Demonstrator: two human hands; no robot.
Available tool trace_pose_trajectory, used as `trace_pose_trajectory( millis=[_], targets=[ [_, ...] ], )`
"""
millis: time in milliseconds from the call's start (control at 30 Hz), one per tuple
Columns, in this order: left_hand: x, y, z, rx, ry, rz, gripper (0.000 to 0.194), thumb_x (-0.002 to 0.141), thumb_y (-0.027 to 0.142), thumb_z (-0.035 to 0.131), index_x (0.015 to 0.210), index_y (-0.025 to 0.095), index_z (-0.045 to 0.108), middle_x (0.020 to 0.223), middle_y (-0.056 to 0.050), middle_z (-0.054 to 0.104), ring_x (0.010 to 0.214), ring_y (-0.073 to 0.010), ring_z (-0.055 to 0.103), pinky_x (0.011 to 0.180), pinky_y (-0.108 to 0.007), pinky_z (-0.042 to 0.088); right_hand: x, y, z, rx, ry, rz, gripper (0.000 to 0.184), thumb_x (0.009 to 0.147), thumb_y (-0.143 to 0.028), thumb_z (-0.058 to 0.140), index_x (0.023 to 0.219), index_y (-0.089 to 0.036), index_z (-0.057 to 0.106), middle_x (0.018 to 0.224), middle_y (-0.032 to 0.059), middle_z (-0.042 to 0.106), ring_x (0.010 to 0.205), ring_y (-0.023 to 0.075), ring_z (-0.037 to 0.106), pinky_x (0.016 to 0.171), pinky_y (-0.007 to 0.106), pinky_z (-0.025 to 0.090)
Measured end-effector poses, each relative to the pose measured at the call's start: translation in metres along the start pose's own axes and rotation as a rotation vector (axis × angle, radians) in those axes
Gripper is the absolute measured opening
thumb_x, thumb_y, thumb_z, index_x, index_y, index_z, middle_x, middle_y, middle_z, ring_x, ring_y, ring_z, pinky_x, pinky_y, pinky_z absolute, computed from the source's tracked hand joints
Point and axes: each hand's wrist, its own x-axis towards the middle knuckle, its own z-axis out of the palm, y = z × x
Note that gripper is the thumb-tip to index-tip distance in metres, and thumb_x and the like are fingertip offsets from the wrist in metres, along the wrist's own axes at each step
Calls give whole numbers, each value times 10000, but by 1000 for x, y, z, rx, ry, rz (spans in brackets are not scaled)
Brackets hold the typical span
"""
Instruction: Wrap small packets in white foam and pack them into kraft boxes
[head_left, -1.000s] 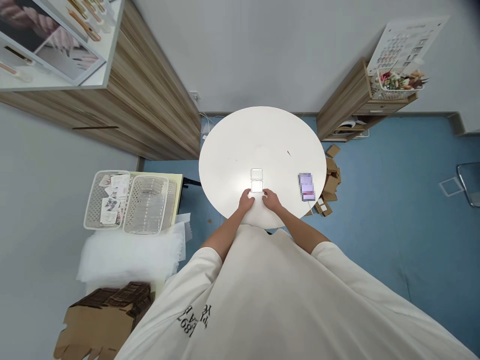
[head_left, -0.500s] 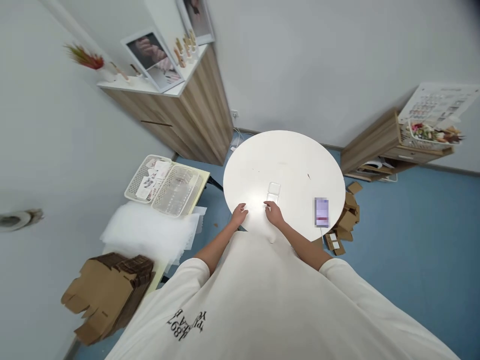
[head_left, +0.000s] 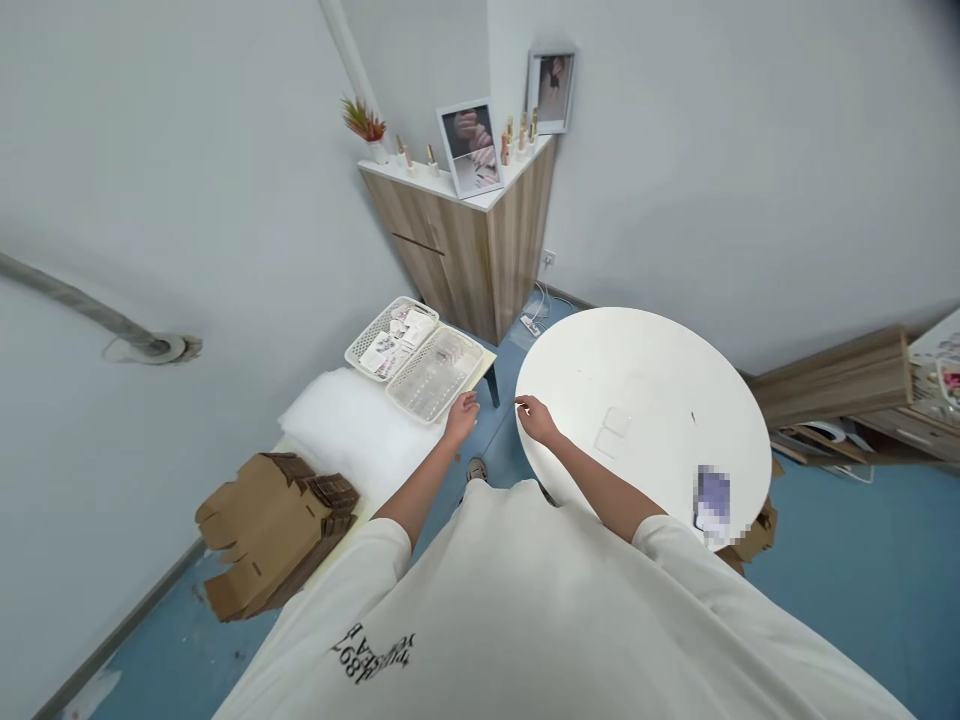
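My left hand hovers by the right edge of the white plastic basket that holds clear plastic cases. Its fingers are loosely apart and nothing is in them. My right hand is in the air over the left edge of the round white table, its fingers loosely bent and apart with nothing visible between them. An opened clear plastic case lies flat on the table, to the right of that hand and apart from it.
A second basket holds printed cards. Near it are white foam sheets and stacked flat cardboard boxes. A phone, blurred out, lies on the table. A wooden cabinet fills the corner; a wooden shelf unit stands at right.
Both hands have left the clear case on the table and moved left. My left hand has come beside the basket of cases. The view has turned left; the case stays on the table.
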Motion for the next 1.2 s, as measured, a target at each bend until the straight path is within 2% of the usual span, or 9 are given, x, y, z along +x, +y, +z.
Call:
trace_pose_trajectory(
  millis=[267,367,500,700,867,1033,1200],
  targets=[
    [71,-9,-105,-16,77,48,329,852,129,595,1172,165,661,1253,-132,693,1190,-233,660,1092,-402,468,83,-70,86,-42,-109,-77,355,942,-192,463,1226,-203,675,1272,92,668,1083,208,651,980,366,512],
    [98,-8,-137,-6,104,66,343,850,143,586,1183,179,663,1264,-117,690,1191,-233,657,1091,-405,464,107,-95,107,-51,-131,-90,359,940,-188,456,1225,-214,673,1275,85,664,1072,198,650,971,359,512],
    [137,-4,-172,8,163,54,350,855,161,572,1192,185,663,1278,-101,683,1197,-225,647,1075,-375,469,130,-122,126,-54,-166,-87,354,932,-168,466,1216,-208,672,1267,86,665,1054,188,651,984,355,505],
    [190,-9,-206,83,237,-60,362,833,152,584,1183,179,674,1274,-109,691,1184,-237,650,1060,-364,471,153,-139,137,-71,-209,-47,354,947,-173,467,1236,-215,666,1288,90,654,1086,192,644,1002,362,498],
    [217,-20,-232,270,256,-135,416,830,146,583,1240,154,653,1301,-140,676,1213,-288,628,1059,-402,462,171,-148,143,-86,-245,-32,357,952,-175,469,1242,-228,672,1295,90,648,1090,199,643,996,364,504],
    [236,-27,-257,635,223,12,462,876,184,545,1334,150,599,1394,-163,602,1320,-334,527,1114,-458,406,185,-156,150,-77,-255,-26,354,955,-165,464,1232,-230,676,1291,87,648,1088,197,642,999,364,500],
    [251,-20,-261,889,72,159,500,902,198,501,1399,148,534,1468,-189,526,1348,-387,466,1115,-534,359,195,-156,152,-72,-252,-36,340,961,-180,464,1219,-231,679,1269,86,656,1066,192,643,987,366,504]
  ],
)
